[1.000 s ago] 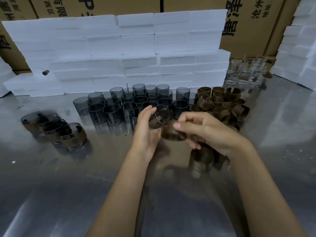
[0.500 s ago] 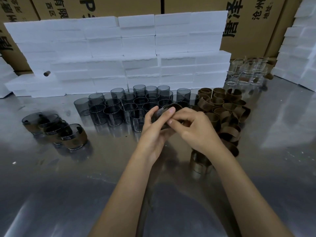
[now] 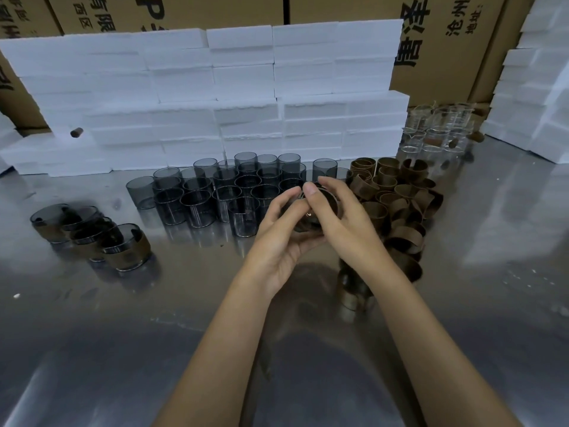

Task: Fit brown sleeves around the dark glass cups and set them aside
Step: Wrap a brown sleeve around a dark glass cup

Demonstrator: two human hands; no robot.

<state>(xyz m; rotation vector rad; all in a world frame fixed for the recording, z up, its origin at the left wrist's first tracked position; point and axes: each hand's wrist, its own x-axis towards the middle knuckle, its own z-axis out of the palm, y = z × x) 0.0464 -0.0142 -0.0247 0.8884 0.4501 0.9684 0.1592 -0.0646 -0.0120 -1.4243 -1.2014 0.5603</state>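
Both my hands are raised above the steel table [image 3: 92, 349], closed around one dark glass cup [image 3: 311, 217] with a brown sleeve [image 3: 331, 201] on it. My left hand [image 3: 280, 238] cups it from below, fingers curled up its near side. My right hand [image 3: 345, 220] wraps over the top and right, thumb curled across the sleeve. How far the sleeve sits down the glass I cannot tell — my fingers cover most of it.

Behind my hands stands the cluster of bare dark cups [image 3: 228, 192], upright and packed close. To their right lies the heap of loose brown sleeves [image 3: 397, 192], some upright, some tipped, trailing toward my right wrist. At far left, well apart from the rest, is a small group of sleeved cups [image 3: 92, 235] touching one another (the nearest is plainest).

Background: a wall of white foam blocks [image 3: 215, 97], cardboard cartons [image 3: 446, 41] behind it, and clear glass beakers [image 3: 437, 127] at the right rear — detail there is blurred.
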